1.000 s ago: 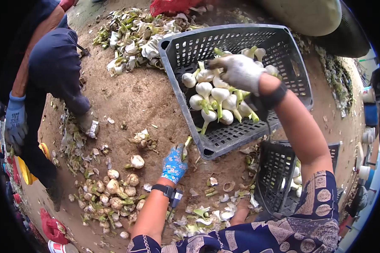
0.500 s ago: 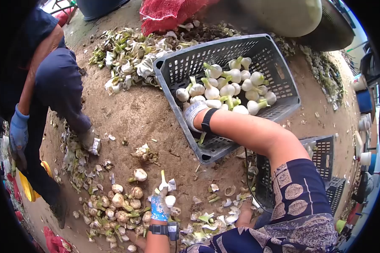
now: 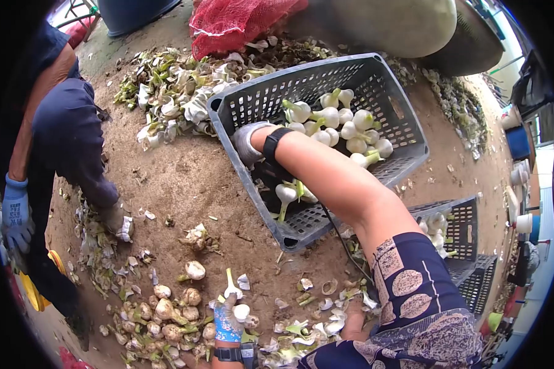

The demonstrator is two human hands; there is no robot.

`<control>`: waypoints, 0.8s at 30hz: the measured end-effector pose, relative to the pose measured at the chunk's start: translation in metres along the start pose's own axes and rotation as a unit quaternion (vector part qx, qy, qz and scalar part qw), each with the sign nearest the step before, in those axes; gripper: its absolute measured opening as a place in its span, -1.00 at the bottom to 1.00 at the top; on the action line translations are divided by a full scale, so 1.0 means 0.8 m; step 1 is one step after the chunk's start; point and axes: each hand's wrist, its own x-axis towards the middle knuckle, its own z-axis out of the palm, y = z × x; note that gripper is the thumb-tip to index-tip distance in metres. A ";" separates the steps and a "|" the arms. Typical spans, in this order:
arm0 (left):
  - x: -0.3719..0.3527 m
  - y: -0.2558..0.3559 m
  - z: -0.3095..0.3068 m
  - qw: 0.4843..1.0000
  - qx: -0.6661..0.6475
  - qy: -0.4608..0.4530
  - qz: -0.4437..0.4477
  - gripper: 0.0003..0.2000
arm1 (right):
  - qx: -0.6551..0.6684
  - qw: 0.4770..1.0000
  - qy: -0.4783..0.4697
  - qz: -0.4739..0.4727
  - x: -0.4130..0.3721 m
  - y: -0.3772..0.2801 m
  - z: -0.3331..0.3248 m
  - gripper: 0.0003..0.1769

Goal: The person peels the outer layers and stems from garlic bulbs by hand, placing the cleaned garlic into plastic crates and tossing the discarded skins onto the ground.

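Note:
In a grey plastic crate (image 3: 271,229) lie trimmed white garlic bulbs (image 3: 330,117) with short green stems. My right hand (image 3: 247,142), in a pale glove with a black band at the wrist, reaches into its left end; the fingers are hidden. Nearer to me, my left hand (image 3: 229,325), in a blue patterned glove, is closed around a white garlic bulb (image 3: 231,289) with its stem pointing up. Another peeled bulb (image 3: 241,312) shows against that hand's right side. Directly left of it is a heap of unpeeled, soil-stained garlic (image 3: 166,320).
A second crate (image 3: 461,227) with some bulbs stands at right. Peeled skins and leaves (image 3: 178,101) pile behind the first crate, beside a red mesh sack (image 3: 240,21). At left is another person's leg (image 3: 71,135) and gloved hand (image 3: 17,215). Trimmings (image 3: 308,332) lie near my feet.
My right hand has moved left and back inside the crate, with bulbs shifted and a gap of crate floor now showing. My left hand keeps its hold. The whole view has shifted slightly.

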 end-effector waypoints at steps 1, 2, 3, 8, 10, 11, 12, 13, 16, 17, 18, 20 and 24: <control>0.002 -0.002 -0.003 0.999 -0.006 0.011 -0.044 -0.73 | 0.002 0.999 -0.046 -0.019 0.026 0.015 0.009 -0.55; 0.005 -0.003 -0.004 0.996 -0.014 0.021 -0.087 -0.74 | -0.022 0.991 -0.116 -0.062 0.049 0.027 0.018 -0.52; 0.006 -0.006 -0.003 0.999 0.012 -0.008 -0.040 -0.75 | -0.045 0.994 -0.093 -0.048 0.049 0.027 0.024 -0.52; 0.000 -0.006 0.009 0.999 0.018 -0.020 -0.042 -0.76 | -0.034 0.995 -0.066 -0.064 0.045 0.040 0.037 -0.53; -0.003 -0.005 0.015 1.000 -0.007 -0.020 -0.018 -0.73 | -0.001 0.964 -0.265 -0.012 0.075 0.050 0.034 -0.49; -0.010 0.003 0.023 0.999 0.010 -0.009 -0.034 -0.75 | 0.013 0.992 -0.104 -0.070 0.072 0.049 0.040 -0.58; -0.010 0.005 0.026 1.000 0.006 -0.009 -0.025 -0.75 | -0.095 0.979 -0.076 -0.162 0.094 0.058 0.054 -0.57; -0.010 0.007 0.026 0.999 0.011 0.002 -0.040 -0.76 | -0.119 0.978 -0.056 -0.159 0.080 0.050 0.048 -0.57; -0.017 0.009 0.012 0.998 0.014 -0.012 -0.058 -0.77 | 0.150 0.989 0.007 0.006 -0.095 -0.005 -0.025 -0.60; -0.018 0.005 0.008 0.998 -0.001 -0.004 -0.059 -0.76 | 0.265 0.958 0.110 -0.027 -0.107 0.024 -0.014 -0.57; -0.017 0.004 0.005 0.998 -0.014 0.004 -0.056 -0.76 | 0.295 0.935 0.195 -0.029 -0.129 0.038 -0.023 -0.55; -0.011 0.003 0.000 1.000 -0.012 0.005 -0.008 -0.75 | -0.060 0.971 0.232 -0.012 -0.146 0.079 -0.037 -0.59; -0.010 -0.002 -0.002 1.000 -0.022 0.016 -0.015 -0.73 | -0.056 0.959 0.109 0.255 -0.104 0.093 0.025 -0.56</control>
